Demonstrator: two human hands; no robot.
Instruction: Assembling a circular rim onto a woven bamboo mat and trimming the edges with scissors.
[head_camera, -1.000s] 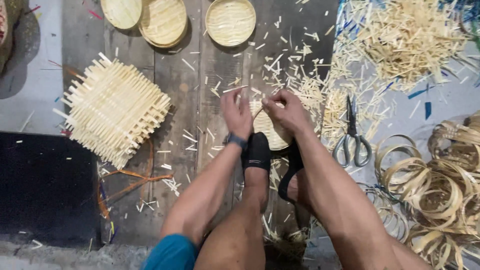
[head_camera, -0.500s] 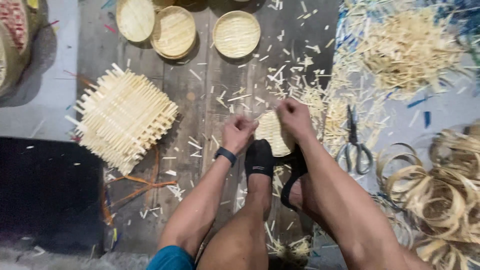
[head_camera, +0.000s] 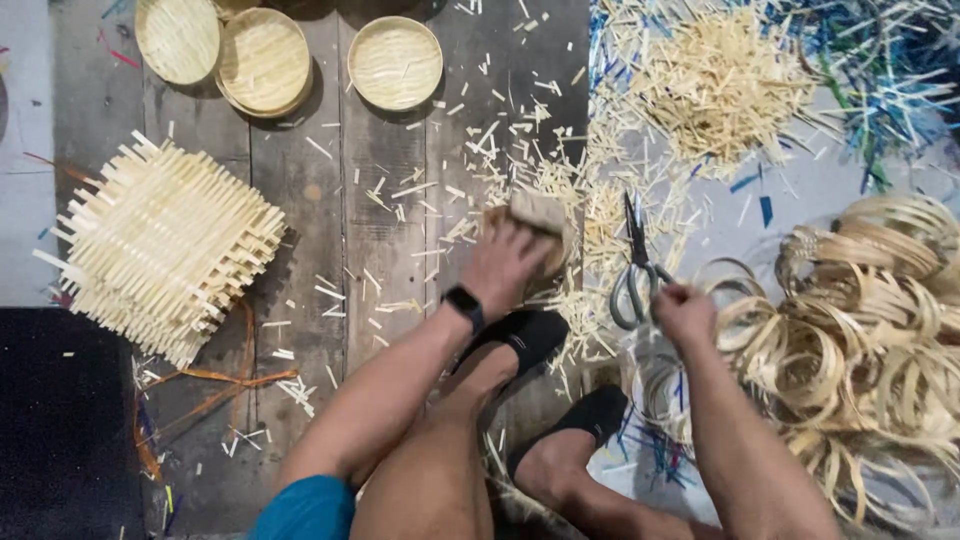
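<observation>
My left hand (head_camera: 505, 262) presses down on a small woven bamboo piece (head_camera: 538, 213) lying on the wooden floor boards (head_camera: 385, 240); a black band sits on that wrist. My right hand (head_camera: 683, 312) is off to the right, fingers curled beside the handles of grey scissors (head_camera: 634, 262) that lie on the floor. Whether it grips a thin strip I cannot tell. Both my feet in black socks (head_camera: 527, 335) rest just below the woven piece.
A stack of square woven bamboo mats (head_camera: 160, 248) lies at left. Three round woven trays (head_camera: 263, 62) sit at the top. Bamboo offcuts (head_camera: 718, 85) pile up at top right, and coiled bamboo hoops (head_camera: 880, 310) fill the right side. A dark mat (head_camera: 60, 420) is at bottom left.
My right hand has left the woven piece and moved right, down beside the scissors. My left hand stays on the piece.
</observation>
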